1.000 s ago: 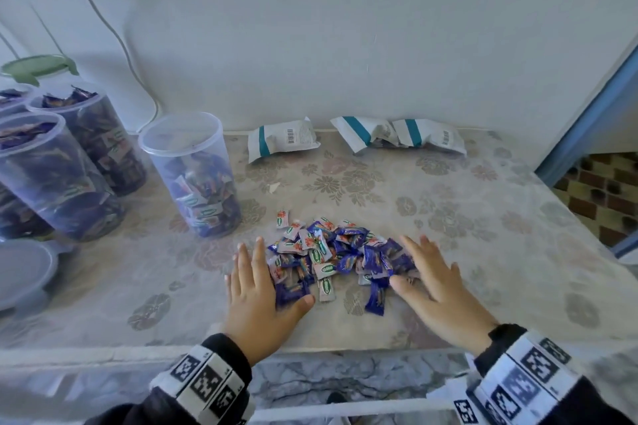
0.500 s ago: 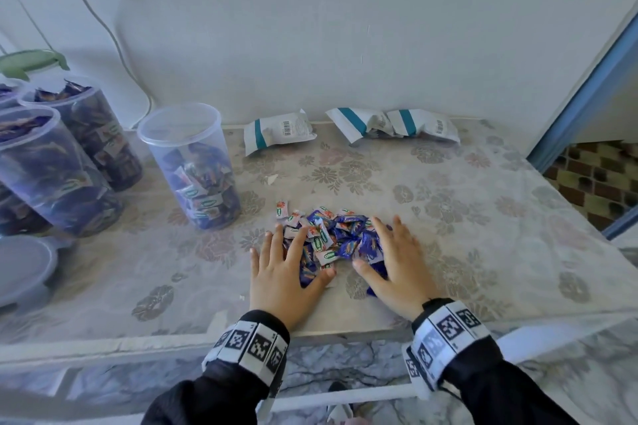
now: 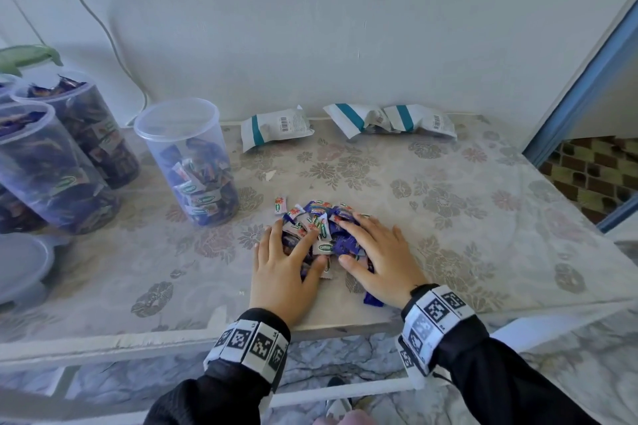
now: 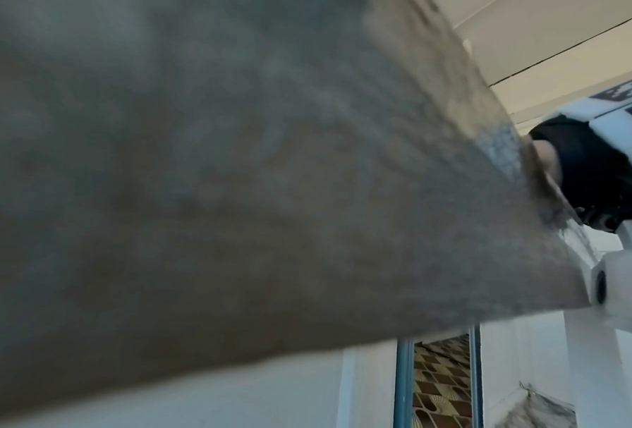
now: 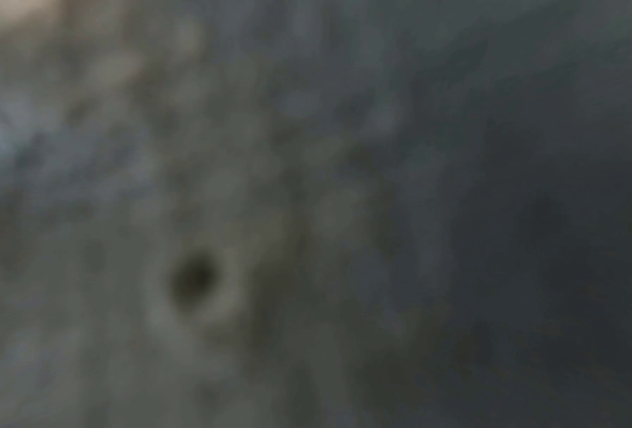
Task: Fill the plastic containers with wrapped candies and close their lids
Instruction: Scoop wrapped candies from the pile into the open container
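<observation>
**Hands close in on candy pile**

Both hands had drawn nearer together, heaping the wrapped candies (image 3: 319, 229) tighter than a second earlier. From the head camera, the left hand (image 3: 284, 274) and right hand (image 3: 381, 260) lay flat, fingers straight, cupping the crinkly blue-and-white pile on the floral tablecloth (image 3: 448, 217); a clear, half-filled plastic container (image 3: 188, 162) stood lidless nearby. The left wrist view showed blurred cloth (image 4: 234, 173); the right wrist view was dark.

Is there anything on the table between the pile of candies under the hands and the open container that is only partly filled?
Nothing visible: only bare tablecloth lies between the candy pile and the open container.
</observation>
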A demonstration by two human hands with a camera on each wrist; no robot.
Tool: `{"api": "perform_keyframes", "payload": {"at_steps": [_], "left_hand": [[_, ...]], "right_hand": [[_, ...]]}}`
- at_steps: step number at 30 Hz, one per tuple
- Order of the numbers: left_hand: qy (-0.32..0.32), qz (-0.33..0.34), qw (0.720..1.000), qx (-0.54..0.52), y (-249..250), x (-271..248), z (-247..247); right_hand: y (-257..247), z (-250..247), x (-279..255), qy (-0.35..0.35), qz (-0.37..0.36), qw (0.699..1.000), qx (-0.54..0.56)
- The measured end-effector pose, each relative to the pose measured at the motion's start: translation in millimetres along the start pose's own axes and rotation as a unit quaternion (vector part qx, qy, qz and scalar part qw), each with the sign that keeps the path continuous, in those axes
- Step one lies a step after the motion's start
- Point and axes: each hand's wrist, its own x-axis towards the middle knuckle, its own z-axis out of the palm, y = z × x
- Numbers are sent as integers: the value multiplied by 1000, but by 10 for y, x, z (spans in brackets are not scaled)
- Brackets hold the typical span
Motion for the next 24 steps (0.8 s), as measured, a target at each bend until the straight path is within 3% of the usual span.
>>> {"api": "perform_keyframes", "payload": {"at_steps": [3, 8, 11, 15, 19, 24], "left_hand": [[-16, 13, 1000, 18, -24, -28, 7], [14, 30, 998, -45, -40, -20, 3], [31, 46, 997, -59, -38, -15, 19], [-6, 25, 998, -57, -52, -4, 27], [35, 75, 993, -87, -93, 5, 56], [69, 103, 985, -119, -119, 21, 85]], "right_hand": [[32, -43, -32, 31, -28, 998, 39], [185, -168, -161, -9, -74, 996, 52], [232, -129, -177, -26, -66, 997, -2], [137, -65, -59, -33, -30, 999, -20], [80, -7, -3, -47, -24, 996, -79], [28, 12, -10, 48, -57, 997, 0]]}}
